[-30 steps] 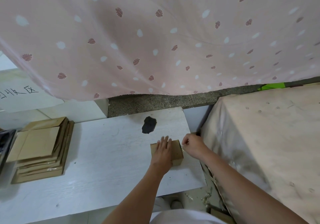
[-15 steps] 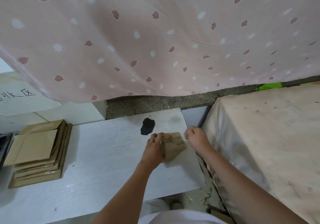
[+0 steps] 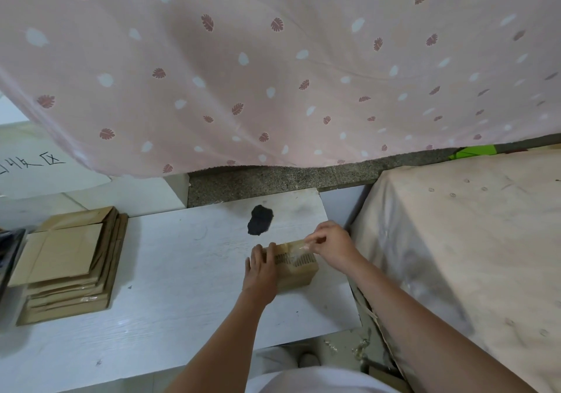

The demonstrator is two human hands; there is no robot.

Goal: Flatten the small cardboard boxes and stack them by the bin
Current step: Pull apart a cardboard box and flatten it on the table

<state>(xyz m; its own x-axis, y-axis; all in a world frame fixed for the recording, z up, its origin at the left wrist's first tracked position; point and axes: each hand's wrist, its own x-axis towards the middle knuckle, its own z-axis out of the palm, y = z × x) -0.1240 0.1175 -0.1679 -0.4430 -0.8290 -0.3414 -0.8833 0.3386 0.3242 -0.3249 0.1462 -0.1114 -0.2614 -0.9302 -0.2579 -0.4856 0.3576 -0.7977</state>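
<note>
A small brown cardboard box (image 3: pixel 299 269) stands on the white board (image 3: pixel 182 271) near its right end. My left hand (image 3: pixel 261 271) lies over the box's left side and holds it down. My right hand (image 3: pixel 331 242) pinches a strip of clear tape (image 3: pixel 299 248) that is lifted off the top of the box. A stack of flattened cardboard boxes (image 3: pixel 69 265) lies at the left end of the board.
A pink leaf-print curtain (image 3: pixel 273 58) hangs over the far side. A dark stain (image 3: pixel 259 224) marks the board behind the box. A cloth-covered block (image 3: pixel 470 240) stands to the right. A dark object (image 3: pixel 9 253) shows at the left edge, beside the stack.
The box was tipped up by my left hand, then set back down. My right hand moved onto its top and has pulled the tape partly off.
</note>
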